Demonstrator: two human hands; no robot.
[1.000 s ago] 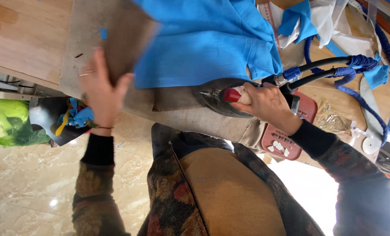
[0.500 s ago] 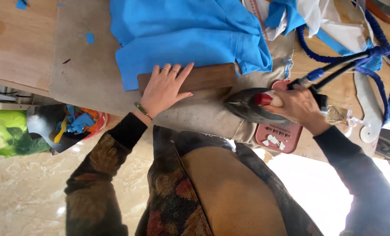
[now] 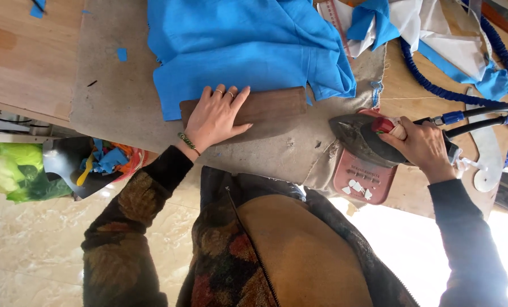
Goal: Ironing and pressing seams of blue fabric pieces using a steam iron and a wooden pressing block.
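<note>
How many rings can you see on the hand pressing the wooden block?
2 rings, both on the left hand lying flat on the wooden block: one ring on one finger, another ring on the finger beside it. More may be hidden underneath.

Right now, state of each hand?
Left hand: open, flat on the dark brown wooden block.
Right hand: closed on the grey steam iron.

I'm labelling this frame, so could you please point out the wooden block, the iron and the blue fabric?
wooden block (image 3: pixel 271 105): head view, bare right half of its top.
iron (image 3: pixel 356 136): head view, dark body near the tip.
blue fabric (image 3: pixel 248 40): head view, middle of the folded cloth.
</note>
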